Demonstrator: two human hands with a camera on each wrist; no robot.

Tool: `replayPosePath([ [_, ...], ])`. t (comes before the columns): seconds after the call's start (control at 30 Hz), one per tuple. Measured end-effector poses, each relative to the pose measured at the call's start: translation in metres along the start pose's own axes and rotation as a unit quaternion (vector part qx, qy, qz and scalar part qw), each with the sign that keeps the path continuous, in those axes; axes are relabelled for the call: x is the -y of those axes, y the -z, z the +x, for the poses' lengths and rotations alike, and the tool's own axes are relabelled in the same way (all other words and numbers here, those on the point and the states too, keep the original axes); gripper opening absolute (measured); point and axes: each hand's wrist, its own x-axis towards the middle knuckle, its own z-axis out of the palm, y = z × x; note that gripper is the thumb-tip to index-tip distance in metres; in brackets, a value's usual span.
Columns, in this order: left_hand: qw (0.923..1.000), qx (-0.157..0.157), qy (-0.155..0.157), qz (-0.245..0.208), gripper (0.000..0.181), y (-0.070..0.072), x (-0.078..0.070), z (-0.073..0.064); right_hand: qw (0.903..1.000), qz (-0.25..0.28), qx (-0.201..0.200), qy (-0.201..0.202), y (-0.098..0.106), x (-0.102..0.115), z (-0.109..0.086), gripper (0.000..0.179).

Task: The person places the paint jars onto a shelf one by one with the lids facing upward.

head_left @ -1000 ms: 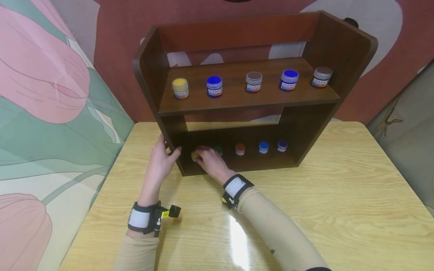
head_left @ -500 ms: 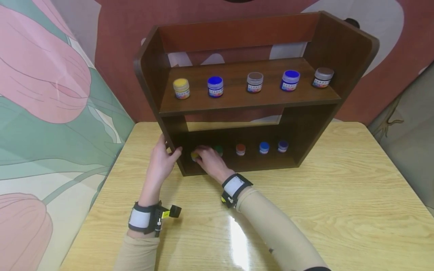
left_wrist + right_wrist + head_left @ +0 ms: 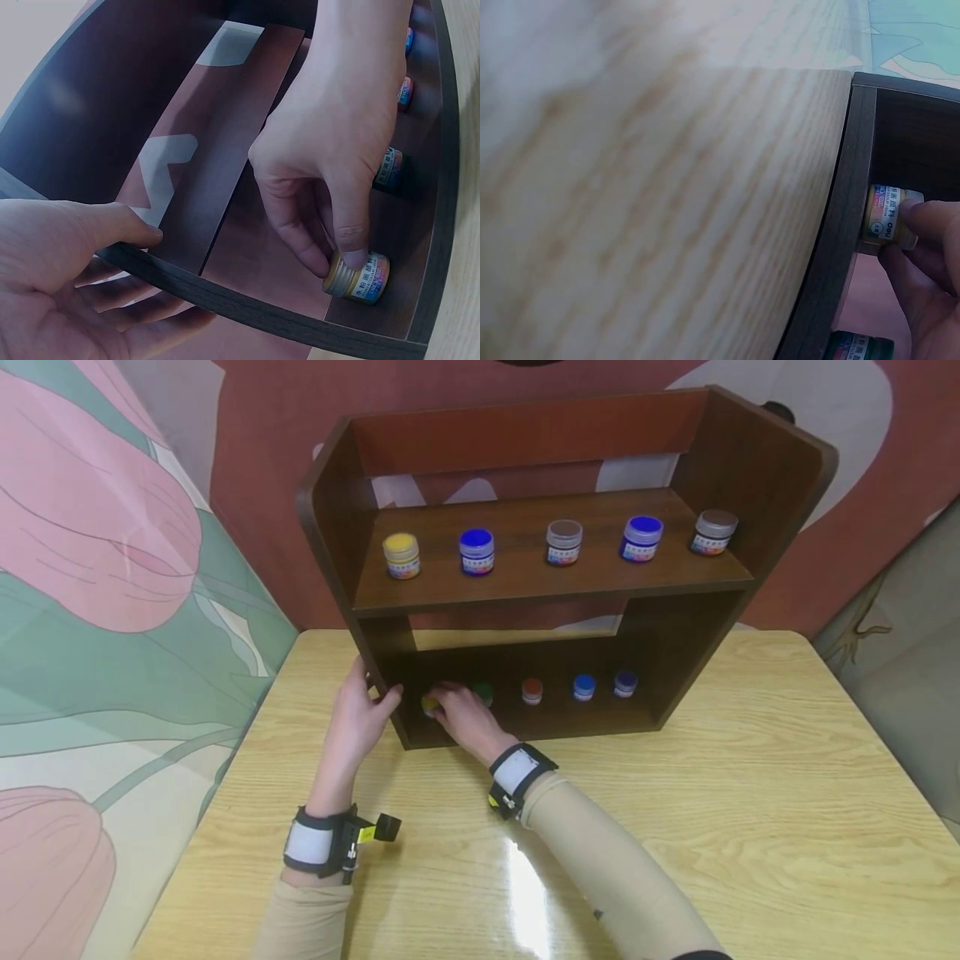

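My right hand (image 3: 468,720) reaches into the lower left of a dark brown two-tier shelf (image 3: 551,593). Its thumb and fingers pinch a small yellow paint jar (image 3: 358,277) by the lid end; the jar stands on the bottom board near the left side panel. My left hand (image 3: 356,718) grips that side panel (image 3: 247,304), thumb on the inner face and fingers on the outer. Just right of the right hand is a green paint jar (image 3: 483,693), partly hidden by it. In the right wrist view the yellow jar's printed label (image 3: 885,214) faces outward.
Along the bottom board stand a red jar (image 3: 532,692), a blue jar (image 3: 584,687) and a purple jar (image 3: 625,684). Several jars, including a yellow one (image 3: 402,557), line the upper board. The shelf stands on a wooden table (image 3: 675,827) against a painted wall.
Almost nothing moves. My right hand stays at the yellow jar with only a very slight shift of the wrist, and my left hand keeps its grip on the panel.
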Motion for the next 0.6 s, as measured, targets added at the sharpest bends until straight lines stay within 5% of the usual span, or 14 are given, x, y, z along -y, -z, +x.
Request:
replayPosePath([
  [0.6, 1.0000, -0.001, -0.004, 0.001, 0.058, 0.0000, 0.0006, 0.0002, 0.9999, 0.007, -0.007, -0.001, -0.0020, -0.0011, 0.0001, 0.025],
])
